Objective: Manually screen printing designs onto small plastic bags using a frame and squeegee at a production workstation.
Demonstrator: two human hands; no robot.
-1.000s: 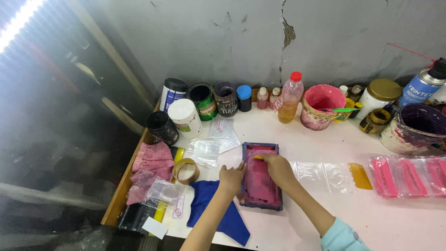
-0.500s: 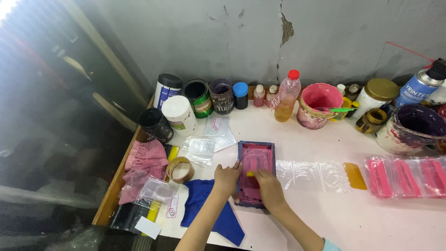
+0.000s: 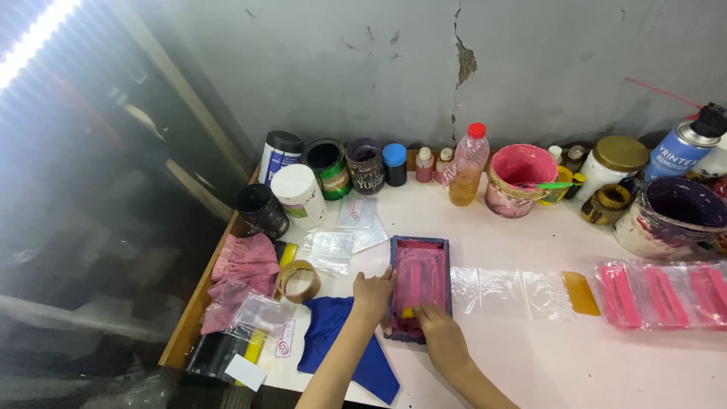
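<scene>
A small printing screen frame point(image 3: 419, 246) with a dark rim and pink ink lies on the white table point(image 3: 575, 356). My left hand point(image 3: 372, 294) grips the frame's left edge. My right hand point(image 3: 441, 335) rests on the frame's near end and presses a small yellow squeegee point(image 3: 408, 311) onto the pink mesh. A clear plastic bag strip point(image 3: 509, 291) stretches out from under the frame to the right. A blue cloth point(image 3: 338, 342) lies under my left forearm.
Along the wall stand several paint jars and tins, a bottle of yellow liquid point(image 3: 466, 167), a pink bucket point(image 3: 518, 179) and a spray can point(image 3: 681, 148). Pink-printed bags point(image 3: 663, 294) lie at right, an orange scraper point(image 3: 581, 292) beside them. Tape roll point(image 3: 298, 279) and pink rag point(image 3: 244, 274) sit left.
My right hand has pulled the yellow squeegee from the frame's far end down to its near end. My left hand has stayed on the frame's left edge.
</scene>
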